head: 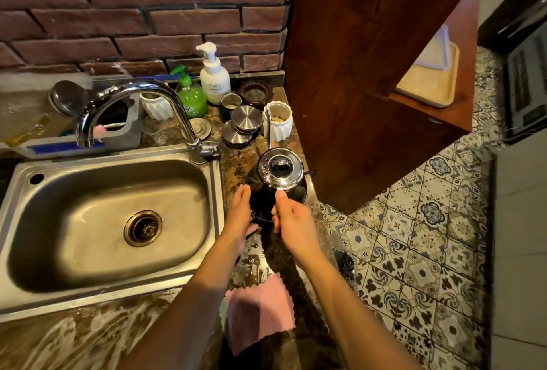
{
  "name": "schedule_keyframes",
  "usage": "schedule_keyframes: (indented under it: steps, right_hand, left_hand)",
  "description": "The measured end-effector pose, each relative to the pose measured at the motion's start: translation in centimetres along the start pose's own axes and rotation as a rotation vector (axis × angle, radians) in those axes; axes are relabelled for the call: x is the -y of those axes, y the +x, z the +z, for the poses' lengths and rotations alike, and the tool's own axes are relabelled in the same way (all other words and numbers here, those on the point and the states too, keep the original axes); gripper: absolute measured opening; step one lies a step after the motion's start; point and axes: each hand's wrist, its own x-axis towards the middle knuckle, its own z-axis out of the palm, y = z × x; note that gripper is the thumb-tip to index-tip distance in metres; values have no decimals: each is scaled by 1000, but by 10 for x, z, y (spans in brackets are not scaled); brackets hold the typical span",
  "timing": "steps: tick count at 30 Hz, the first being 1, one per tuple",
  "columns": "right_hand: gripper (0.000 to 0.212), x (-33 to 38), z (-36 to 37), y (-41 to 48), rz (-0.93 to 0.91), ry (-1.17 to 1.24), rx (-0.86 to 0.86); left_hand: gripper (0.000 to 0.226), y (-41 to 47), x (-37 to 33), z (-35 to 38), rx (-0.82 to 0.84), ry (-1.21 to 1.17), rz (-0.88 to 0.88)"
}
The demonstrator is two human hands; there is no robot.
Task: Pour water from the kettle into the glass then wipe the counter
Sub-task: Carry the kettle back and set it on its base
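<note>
While the right hand (291, 221) curls its fingers around the handle of the kettle (278, 183), thumb pressed by the lid (279, 168), the left hand (241, 215) lies flat and open against the kettle's dark side. Just beyond the fingertips, the kettle stands on the marble surface (236, 165) beside the sink (109, 221). Behind the wrists, a pink cloth (260, 310) lies on the surface.

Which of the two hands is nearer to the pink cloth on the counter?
Left, only slightly. The left hand lies flat beside the kettle, just beyond the pink cloth. The right hand holds the kettle's handle, a little farther right.
</note>
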Motion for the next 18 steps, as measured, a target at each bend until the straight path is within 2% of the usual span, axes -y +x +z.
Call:
schedule_keyframes:
  steps: [10,18]
  right_hand:
    - [54,10,4,15,62,84,10]
    - [54,5,0,4,98,39,23]
  left_hand:
    - [52,5,-11,6,-10,29,-32]
    - [55,-2,-1,0,10,-34,-105]
